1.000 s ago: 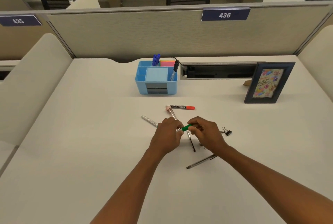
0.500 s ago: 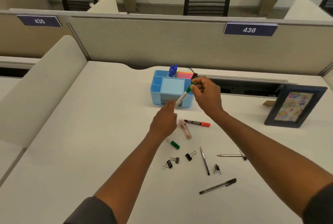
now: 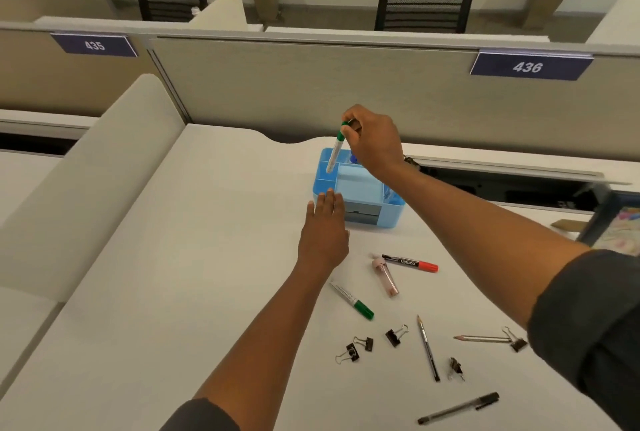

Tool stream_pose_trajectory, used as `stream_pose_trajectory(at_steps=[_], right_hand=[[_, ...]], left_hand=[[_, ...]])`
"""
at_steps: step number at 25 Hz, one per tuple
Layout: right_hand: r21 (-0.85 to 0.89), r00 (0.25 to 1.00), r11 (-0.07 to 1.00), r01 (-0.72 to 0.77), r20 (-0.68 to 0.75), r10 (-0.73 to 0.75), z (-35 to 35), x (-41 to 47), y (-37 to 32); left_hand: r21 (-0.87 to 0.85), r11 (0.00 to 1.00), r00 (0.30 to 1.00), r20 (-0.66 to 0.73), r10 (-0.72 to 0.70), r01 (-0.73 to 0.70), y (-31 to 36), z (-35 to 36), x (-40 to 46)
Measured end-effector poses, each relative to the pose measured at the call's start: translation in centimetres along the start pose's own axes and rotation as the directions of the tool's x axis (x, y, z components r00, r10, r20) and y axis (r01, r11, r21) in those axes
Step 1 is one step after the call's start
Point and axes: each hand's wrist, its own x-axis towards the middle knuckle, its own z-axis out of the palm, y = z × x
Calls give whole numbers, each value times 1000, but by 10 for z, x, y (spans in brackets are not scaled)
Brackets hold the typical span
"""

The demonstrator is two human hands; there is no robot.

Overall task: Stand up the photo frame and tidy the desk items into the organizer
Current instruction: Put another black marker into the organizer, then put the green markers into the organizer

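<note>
White desk (image 3: 173, 292) holds compartmented blue organizer (image 3: 360, 184).

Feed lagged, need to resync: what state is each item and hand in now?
Right hand: pinching green marker, tip down in organizer.
Left hand: open, fingers at organizer's front.
Second green marker: lying on desk.
Red marker: lying capped.
Photo frame: upright.
</note>
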Motion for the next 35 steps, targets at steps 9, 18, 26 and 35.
stream_pose_trajectory(at_steps=[9,18,26,35], right_hand=[[-166,981,986,23,192,9,62,9,14],[-229,972,973,-4,227,57,84,11,26],[-131,968,991,7,248,26,61,1,17],[-16,989,998,-67,132,68,-1,-131,20]], left_hand=[[-36,999,999,-38,-5,4,-1,12,3],[-40,999,999,-52,1,-3,-4,19,4],[-59,998,998,-62,21,-24,-7,20,2],[-32,989,972,-190,139,-147,-14,36,-45]])
